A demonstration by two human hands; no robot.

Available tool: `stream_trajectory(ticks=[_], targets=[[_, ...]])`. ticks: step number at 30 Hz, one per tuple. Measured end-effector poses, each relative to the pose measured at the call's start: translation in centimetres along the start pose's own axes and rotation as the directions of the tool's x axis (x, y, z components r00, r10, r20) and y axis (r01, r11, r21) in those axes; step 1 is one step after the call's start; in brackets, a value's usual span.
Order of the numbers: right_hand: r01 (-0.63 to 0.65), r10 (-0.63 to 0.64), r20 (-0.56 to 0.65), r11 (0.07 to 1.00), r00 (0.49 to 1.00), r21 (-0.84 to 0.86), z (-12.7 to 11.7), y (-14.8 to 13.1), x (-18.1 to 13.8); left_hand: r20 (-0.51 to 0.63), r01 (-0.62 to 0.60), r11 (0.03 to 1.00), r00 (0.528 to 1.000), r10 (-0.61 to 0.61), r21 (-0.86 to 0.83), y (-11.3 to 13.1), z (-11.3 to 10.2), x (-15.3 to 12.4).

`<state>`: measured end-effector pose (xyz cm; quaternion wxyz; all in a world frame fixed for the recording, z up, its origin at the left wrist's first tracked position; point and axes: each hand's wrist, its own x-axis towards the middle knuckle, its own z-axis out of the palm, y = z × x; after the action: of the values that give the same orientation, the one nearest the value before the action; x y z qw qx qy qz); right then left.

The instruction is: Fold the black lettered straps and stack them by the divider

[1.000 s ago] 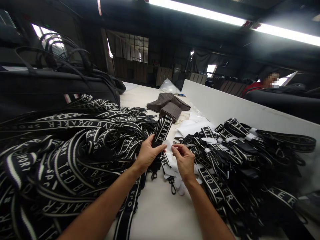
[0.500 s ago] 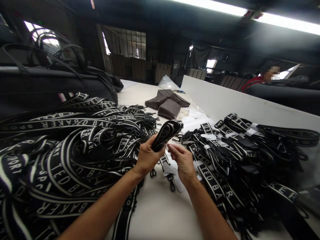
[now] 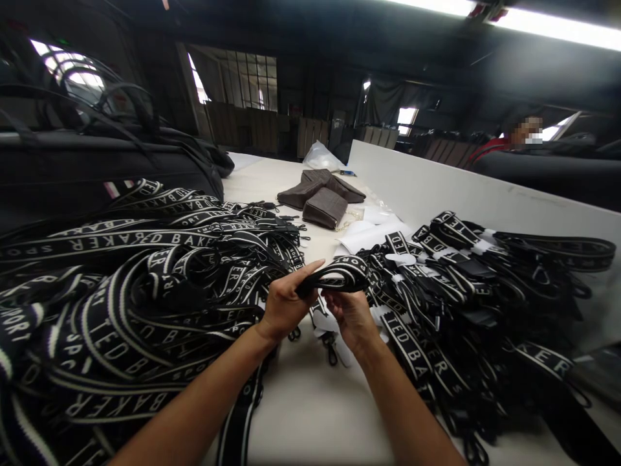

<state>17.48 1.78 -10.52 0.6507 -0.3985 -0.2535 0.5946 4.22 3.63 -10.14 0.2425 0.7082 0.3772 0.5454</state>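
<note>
A black woven strap with white letters (image 3: 339, 277) is clamped by left hand (image 3: 281, 304) and right hand (image 3: 352, 317). Some bundled straps (image 3: 460, 272) are done; more loose straps (image 3: 145, 291) are left.

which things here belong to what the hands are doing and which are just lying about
In hand: strap, folded, gripped by left hand and right hand; loose strap heap at left; bundled straps at right; white paper slips beneath the hands.
Lying about: brown pouches; black bags; plastic bag; white board.
</note>
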Motion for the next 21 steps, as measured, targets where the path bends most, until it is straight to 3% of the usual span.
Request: stream_trajectory(ticks=[12,16,21], targets=[[0.136,-0.138,0.006,0.971,0.99,-0.195,-0.5,0.29,0.72,0.087,0.25,0.963,0.967,-0.241,-0.105,-0.76,0.64,0.24],[0.068,-0.068,0.005,0.976,0.998,-0.208,-0.43,0.07,0.52,0.044,0.219,0.974,0.975,-0.217,-0.063,-1.0,0.66,0.19],[0.036,-0.027,0.049,0.98,0.998,-0.195,-0.52,0.31,0.31,-0.009,0.087,0.994,0.996,-0.087,0.072,-0.77,0.53,-0.09]])
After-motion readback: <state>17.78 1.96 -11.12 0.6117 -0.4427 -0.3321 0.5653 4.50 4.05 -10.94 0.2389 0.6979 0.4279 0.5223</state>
